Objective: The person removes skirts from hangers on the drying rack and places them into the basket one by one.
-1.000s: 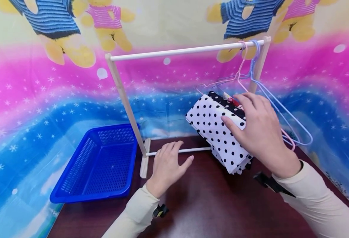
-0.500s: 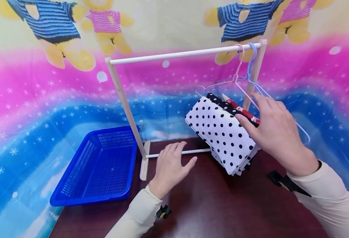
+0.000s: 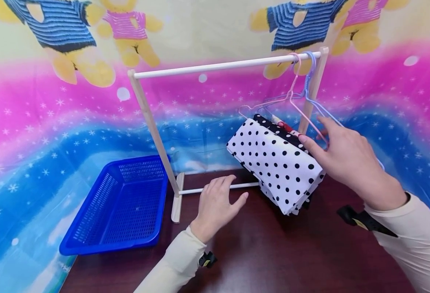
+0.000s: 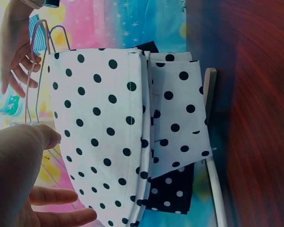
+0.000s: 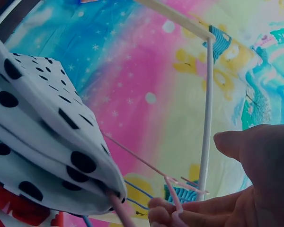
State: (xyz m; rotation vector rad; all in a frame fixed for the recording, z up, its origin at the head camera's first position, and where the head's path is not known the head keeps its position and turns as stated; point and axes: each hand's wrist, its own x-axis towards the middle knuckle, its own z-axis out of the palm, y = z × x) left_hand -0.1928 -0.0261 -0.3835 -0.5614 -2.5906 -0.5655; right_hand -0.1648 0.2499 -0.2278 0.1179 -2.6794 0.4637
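A white cloth with black dots (image 3: 273, 162) hangs folded over a pink hanger (image 3: 292, 87) on the rack's rail. Behind it a black cloth with white dots (image 3: 264, 121) and a red patterned cloth (image 3: 281, 124) show in part, near a blue hanger (image 3: 312, 69). My right hand (image 3: 350, 158) is at the pink hanger's sloping right arm, thumb by the cloth; in the right wrist view its fingers (image 5: 199, 213) lie by the pink wire, thumb apart. My left hand (image 3: 216, 205) hovers left of the white cloth, fingers loosely spread, holding nothing.
A wooden rack with a white rail (image 3: 215, 67) stands on the dark red table (image 3: 259, 252). Left of it sits a blue perforated basket (image 3: 127, 203). A printed backdrop (image 3: 200, 110) surrounds the table.
My right hand has moved right, from over the cloths to the pink hanger's right arm. The white dotted cloth's right end reaches further right. My left hand has drifted slightly right.
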